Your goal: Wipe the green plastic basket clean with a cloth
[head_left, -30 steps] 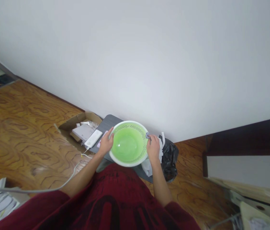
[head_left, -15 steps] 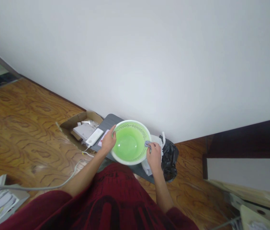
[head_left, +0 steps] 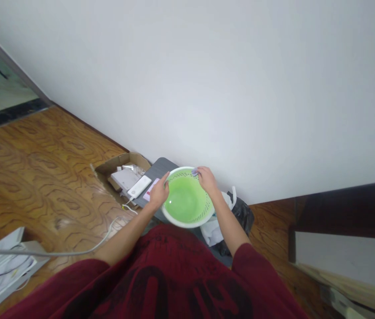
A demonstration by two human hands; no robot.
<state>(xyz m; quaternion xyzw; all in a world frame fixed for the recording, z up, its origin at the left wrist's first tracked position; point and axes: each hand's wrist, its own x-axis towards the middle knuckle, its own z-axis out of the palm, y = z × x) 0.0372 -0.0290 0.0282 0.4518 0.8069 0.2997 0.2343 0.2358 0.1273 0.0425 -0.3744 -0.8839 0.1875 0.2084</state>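
Note:
A round plastic basket (head_left: 186,201), green inside with a white rim and a band of small holes, rests over a dark grey stool or small table (head_left: 159,168). My left hand (head_left: 159,191) grips its left rim, thumb on the inner side. At the far right part of the rim, my right hand (head_left: 206,178) pinches a small greyish-purple cloth (head_left: 194,172) against the basket's edge. Left of the basket lie a white power bank (head_left: 139,186) with a cable plugged in and a pink-and-white card (head_left: 150,190), partly behind my left hand.
An open cardboard box (head_left: 107,167) with packets stands on the wooden floor (head_left: 64,177) by the white wall (head_left: 207,88). Right of the basket are a white plastic bag (head_left: 211,232) and a black bag (head_left: 243,214). A grey cable (head_left: 74,254) crosses at lower left.
My right hand has slid the cloth along the rim from the right side to the far side. The left hand keeps its hold. The whole view has shifted slightly.

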